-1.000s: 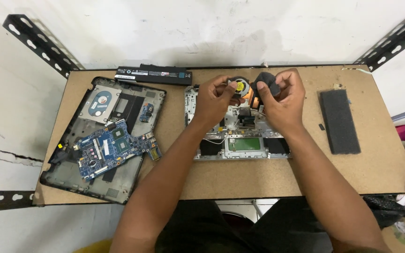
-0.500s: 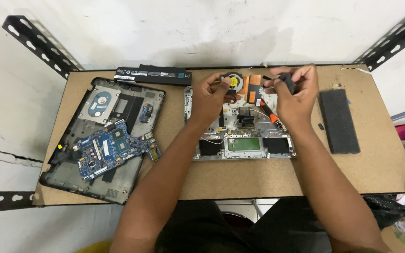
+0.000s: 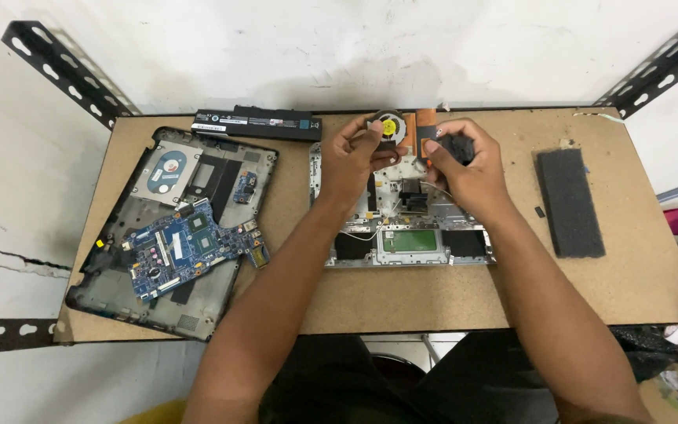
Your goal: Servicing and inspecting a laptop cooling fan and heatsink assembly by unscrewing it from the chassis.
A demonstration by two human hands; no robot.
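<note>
Fingers [image 3: 370, 132] of left hand [image 3: 359, 161] pinching cooling fan [image 3: 388, 126]; right hand [image 3: 464, 169] fingers around dark, half-hidden part [image 3: 458, 147].

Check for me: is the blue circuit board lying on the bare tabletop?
No, the blue circuit board lies inside the open black laptop base.

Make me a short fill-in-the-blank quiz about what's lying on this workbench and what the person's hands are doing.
1. The left hand grips a round cooling fan whose hub is ______ in colour.
2. The blue circuit board rests in the dark laptop shell on the ______ side of the table.
3. The long black battery lies along the table's ______ edge.
4. The right hand is over the ______ laptop chassis.

Missing words: yellow; left; far; silver
</note>
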